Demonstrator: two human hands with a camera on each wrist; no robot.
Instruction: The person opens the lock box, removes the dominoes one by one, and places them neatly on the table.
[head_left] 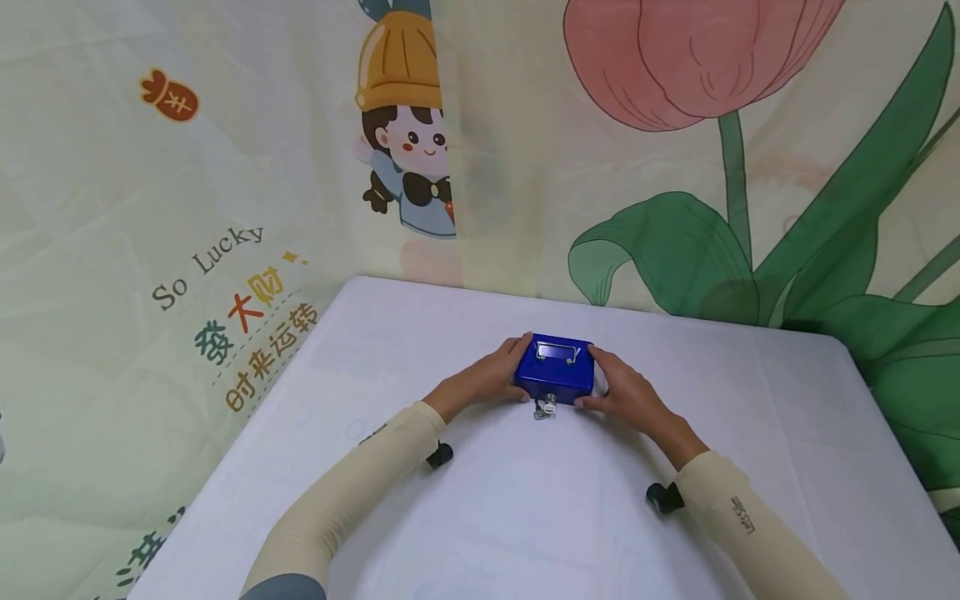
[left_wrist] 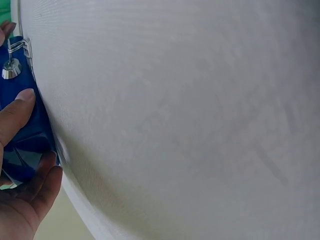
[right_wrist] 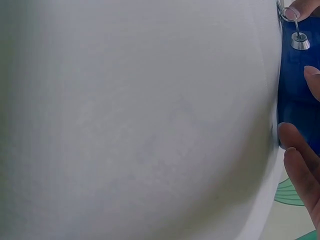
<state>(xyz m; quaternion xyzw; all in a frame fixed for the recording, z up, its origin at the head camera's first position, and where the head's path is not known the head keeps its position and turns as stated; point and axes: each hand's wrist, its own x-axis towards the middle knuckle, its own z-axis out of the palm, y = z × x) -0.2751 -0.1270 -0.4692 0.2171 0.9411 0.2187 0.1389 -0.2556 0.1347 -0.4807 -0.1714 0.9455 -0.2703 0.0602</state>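
A small blue metal cash box (head_left: 536,377) with a folding handle (head_left: 556,352) on its lid sits on the white table, its lid closed. In its front face is a silver lock (left_wrist: 11,69), with a key in it and a key ring (right_wrist: 288,14) hanging from the key. My left hand (head_left: 492,375) grips the box's left side, thumb on the front face. From the opposite side my right hand (head_left: 628,390) holds it the same way, its thumb also at the front. Both wrist views show the box only in part, at the frame edge.
The white table (head_left: 480,500) spreads around the box, its far edge against a printed cloth backdrop (head_left: 510,167). Black wrist cameras (head_left: 664,498) stick out under both sleeves, just above the tabletop.
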